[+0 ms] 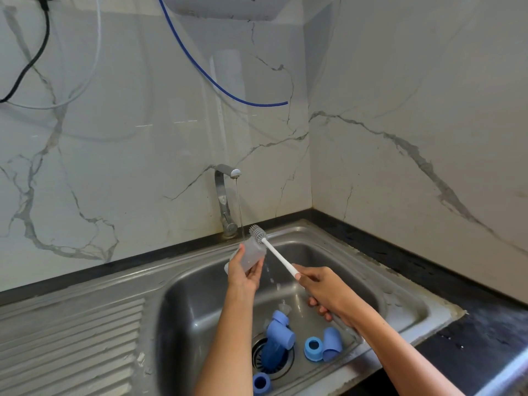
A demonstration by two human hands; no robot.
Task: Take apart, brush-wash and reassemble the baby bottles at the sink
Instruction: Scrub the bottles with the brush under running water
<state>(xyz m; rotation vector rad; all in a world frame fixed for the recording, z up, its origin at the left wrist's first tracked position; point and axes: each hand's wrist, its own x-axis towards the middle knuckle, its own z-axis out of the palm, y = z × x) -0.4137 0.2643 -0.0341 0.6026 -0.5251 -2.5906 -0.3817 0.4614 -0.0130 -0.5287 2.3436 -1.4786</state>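
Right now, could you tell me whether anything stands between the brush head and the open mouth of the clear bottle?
Nothing visible does. The brush head sits just beside the mouth of the clear bottle, which the left hand holds under the thin stream from the tap. The right hand grips the brush's handle.

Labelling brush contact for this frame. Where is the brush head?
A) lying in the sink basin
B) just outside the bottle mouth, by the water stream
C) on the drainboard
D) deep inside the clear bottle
B: the grey brush head sits just above the open mouth of the clear bottle, beside the tap's stream; the left hand holds the bottle and the right hand grips the white handle.
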